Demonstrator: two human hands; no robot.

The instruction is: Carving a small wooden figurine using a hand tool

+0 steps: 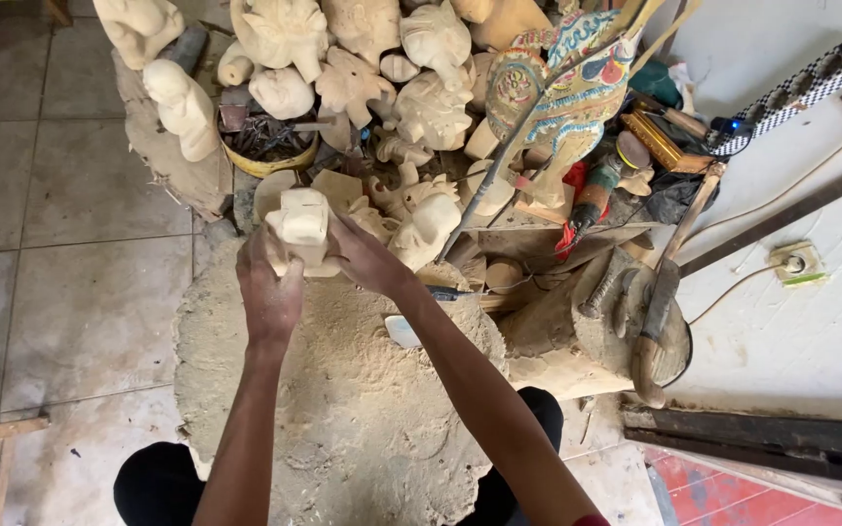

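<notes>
A pale unpainted wooden carving (300,224) is held out in front of me, above a mat thick with sawdust (363,409). My left hand (268,292) grips its near left side from below. My right hand (367,258) holds its right side, fingers wrapped behind it. The lower part of the carving is hidden by both hands.
Several unpainted carved figures (421,107) are heaped beyond the mat. A painted carved figure (562,83) stands at the right of the heap. A yellow bowl of dark tools (267,146), a power tool (596,190), a wood block (577,331) with an axe (657,312), and tiled floor (60,292) surround me.
</notes>
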